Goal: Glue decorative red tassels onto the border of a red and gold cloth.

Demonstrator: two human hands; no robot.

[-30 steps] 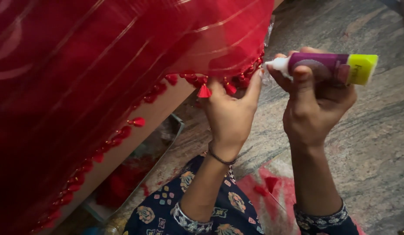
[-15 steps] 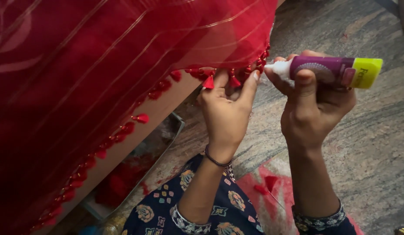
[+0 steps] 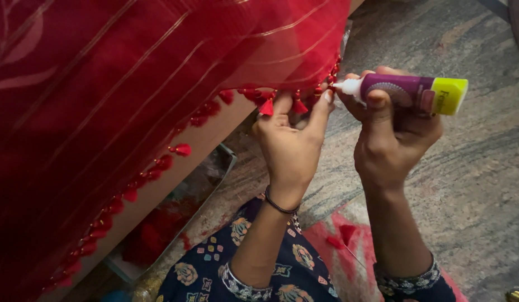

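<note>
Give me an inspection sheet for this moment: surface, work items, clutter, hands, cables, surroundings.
Surface: grey mottled stone floor.
Work items: sheer red fabric with gold stripes, edged with small red tassels; purple glue bottle with white nozzle and yellow-green base, nozzle at the fabric edge.
Clutter: loose red tassel pieces on the lap; clear tray holding red material.
Hands: left hand pinches the tasselled edge; right hand grips the bottle.
Cables: nothing seen.
Surroundings: pale wooden board under the fabric.
</note>
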